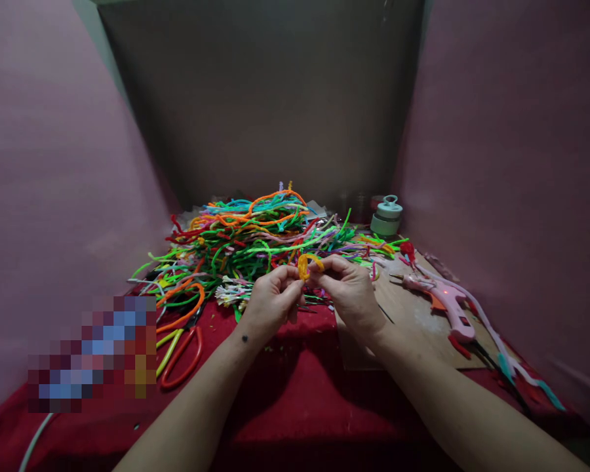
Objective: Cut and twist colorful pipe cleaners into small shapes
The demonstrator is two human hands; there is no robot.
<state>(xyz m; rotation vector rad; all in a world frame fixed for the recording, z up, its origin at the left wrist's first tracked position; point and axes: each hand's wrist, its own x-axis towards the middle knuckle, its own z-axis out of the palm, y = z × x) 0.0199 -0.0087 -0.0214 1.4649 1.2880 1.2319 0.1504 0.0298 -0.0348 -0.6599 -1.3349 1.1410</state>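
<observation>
Between my two hands is a small looped piece of yellow pipe cleaner (pixel 303 266), held above the red cloth (pixel 305 393). My left hand (pixel 275 296) pinches its left side between thumb and fingertips. On the other side, my right hand (pixel 347 288) pinches the loop's right end with thumb and forefinger. Behind both hands lies a large heap of multicoloured pipe cleaners (pixel 255 242). A bunch of pale-tipped stems (pixel 233 290) rests just beyond my left hand.
On the right, a pink glue gun (pixel 452 305) lies on a brown board (pixel 413 328). Red-handled scissors (pixel 181 360) and yellow-handled pliers (pixel 170 351) are at left. A green-lidded jar (pixel 387 216) stands at the back right. Pink walls flank the table.
</observation>
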